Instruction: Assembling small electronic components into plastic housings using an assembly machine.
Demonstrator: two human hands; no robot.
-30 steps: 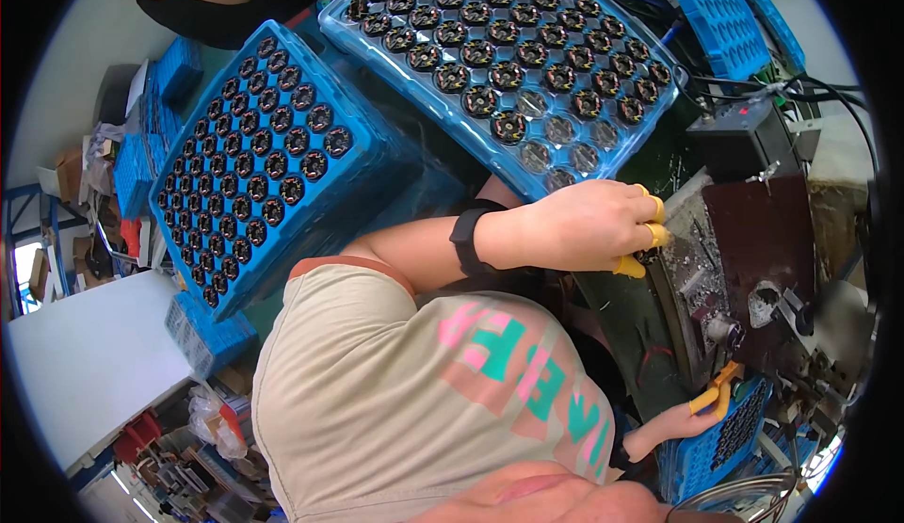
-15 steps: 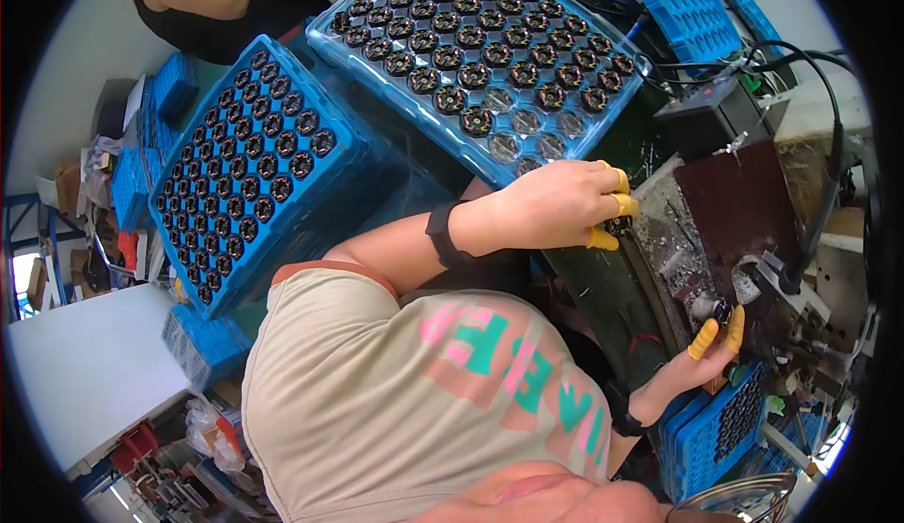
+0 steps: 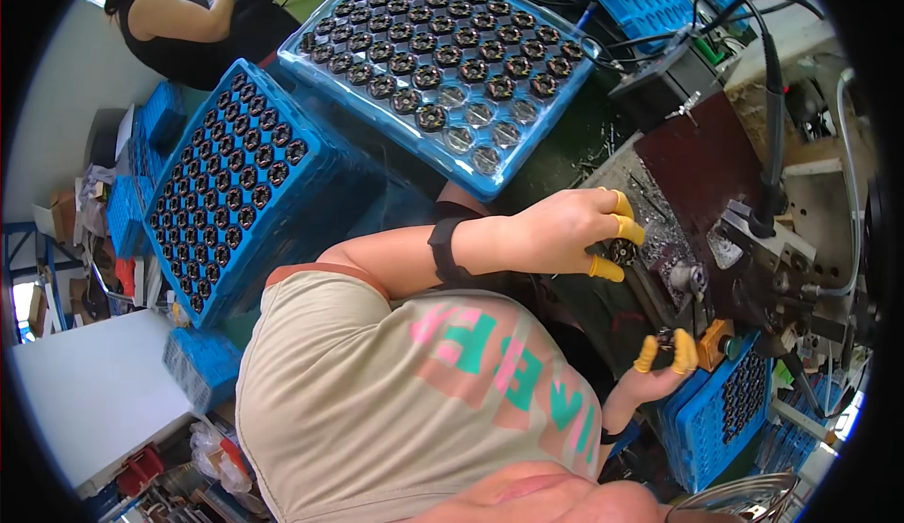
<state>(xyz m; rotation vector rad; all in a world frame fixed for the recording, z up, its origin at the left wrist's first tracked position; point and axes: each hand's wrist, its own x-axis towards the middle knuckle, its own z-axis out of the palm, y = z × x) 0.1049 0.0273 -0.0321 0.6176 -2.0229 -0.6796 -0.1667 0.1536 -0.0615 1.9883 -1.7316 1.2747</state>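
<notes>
My left hand (image 3: 565,231), with yellow finger cots on its fingertips, pinches a small round black part (image 3: 621,252) that looks like a wound motor stator. My right hand (image 3: 661,372), also in yellow cots, grips a similar black stator (image 3: 666,338) between thumb and fingers. Between and beyond the hands, a round metal holder (image 3: 692,281) of the bench machine (image 3: 767,231) shows nothing seated on it. Left of my left hand lies a clear-and-blue tray (image 3: 490,187) of stators; several pockets at its near corner hold none.
A blue tray stack (image 3: 325,132) full of stators stands at the left. Another blue tray (image 3: 692,448) with stators sits below my right hand. Metal shavings (image 3: 664,241) litter the bench. A black cable (image 3: 774,128) hangs by the machine. Another person (image 3: 179,15) sits at the upper left.
My right hand has drawn back from the machine's holder toward me with a stator in its fingers. My left hand, still holding its stator, is a little nearer the holder. The view has shifted slightly.
</notes>
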